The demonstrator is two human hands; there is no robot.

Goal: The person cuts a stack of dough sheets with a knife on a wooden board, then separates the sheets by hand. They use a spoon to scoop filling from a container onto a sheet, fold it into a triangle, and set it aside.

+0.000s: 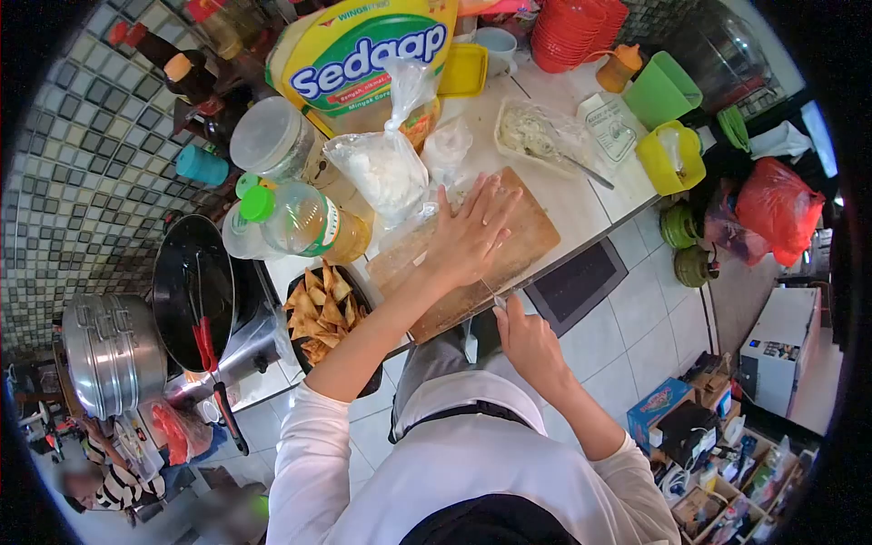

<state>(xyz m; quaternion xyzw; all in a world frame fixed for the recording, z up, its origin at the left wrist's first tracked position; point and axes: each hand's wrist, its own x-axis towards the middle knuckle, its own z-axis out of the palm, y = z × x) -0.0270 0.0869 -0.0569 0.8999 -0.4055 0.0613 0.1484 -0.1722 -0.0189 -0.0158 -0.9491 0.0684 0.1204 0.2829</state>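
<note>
- Your right hand is closed around the handle of a knife, at the near edge of the cutting board; the blade is thin and hard to make out.
- Your left hand lies palm down over the board, fingers straight and a little spread, gripping nothing that shows; you cannot tell whether something sits under the palm.
- The wooden cutting board rests slantwise on the white worktop, beneath your left hand.
- Left of the board, beside your left forearm, fried pastries are heaped in a black tray.
- Just past the board stand a green-capped bottle of yellowish liquid and a knotted clear bag of white powder.
- Beyond and to the right, a clear tub holds a pale mixture, a metal utensil resting at it.
- Farther back are a yellow-and-green pouch and stacked red baskets.
</note>
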